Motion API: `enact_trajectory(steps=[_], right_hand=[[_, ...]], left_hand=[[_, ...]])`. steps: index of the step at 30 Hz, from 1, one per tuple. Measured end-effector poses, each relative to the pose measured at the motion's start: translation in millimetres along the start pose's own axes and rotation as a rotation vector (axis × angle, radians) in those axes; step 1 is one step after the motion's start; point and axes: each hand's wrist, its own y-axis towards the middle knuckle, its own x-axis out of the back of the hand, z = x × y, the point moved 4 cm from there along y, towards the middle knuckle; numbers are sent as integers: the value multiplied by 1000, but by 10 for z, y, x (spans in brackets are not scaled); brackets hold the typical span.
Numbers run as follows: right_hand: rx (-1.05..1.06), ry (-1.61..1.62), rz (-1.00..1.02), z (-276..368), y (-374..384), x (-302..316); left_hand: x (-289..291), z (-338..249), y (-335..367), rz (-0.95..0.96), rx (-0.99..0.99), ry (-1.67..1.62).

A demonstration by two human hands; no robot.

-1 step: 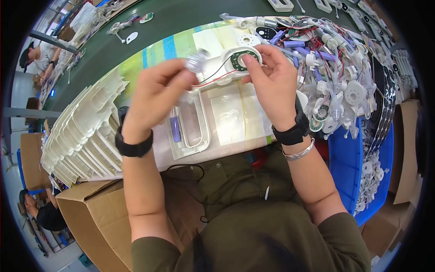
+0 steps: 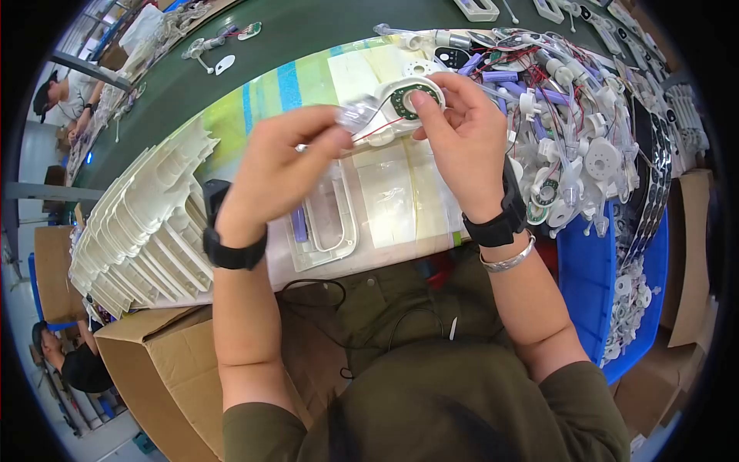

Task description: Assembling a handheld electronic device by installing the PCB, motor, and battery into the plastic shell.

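Observation:
My right hand [image 2: 466,135] grips the rounded end of a white plastic housing [image 2: 382,137], its thumb pressed on a round green circuit board [image 2: 400,102] seated there. A red wire [image 2: 377,130] and a black wire run from the board toward my left hand [image 2: 289,158]. Between the left thumb and fingers is a clear plastic piece [image 2: 356,115], blurred by motion, just left of the board. Below the hands, a white frame-shaped housing [image 2: 350,231] lies on the table with a purple cylinder [image 2: 299,224] inside it.
White curved shells [image 2: 146,223] stand in a row at left. Right of my hands is a heap of wired motor parts [image 2: 566,146], above a blue bin [image 2: 589,277] of small parts. A green conveyor belt [image 2: 308,27] runs behind. A cardboard box [image 2: 173,362] sits lower left. Two people are at far left.
My left hand has moved right with the clear piece, closer to the circuit board. My right hand and the housing stay nearly in place.

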Motion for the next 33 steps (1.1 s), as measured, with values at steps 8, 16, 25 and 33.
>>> enact_trajectory(steps=[8,16,25,33], right_hand=[[281,-298,130,233,-127,-43],[432,-531,325,188,-51,-63],[306,-1105,360,37,360,-106],[112,-1033,652,-398,329,-35]], left_hand=[[-292,-69,151,11,-73,310],[-365,22,229,-59,-6,204],[41,494,74,-346,12,765],[-80,502,-505,-44,164,836]])
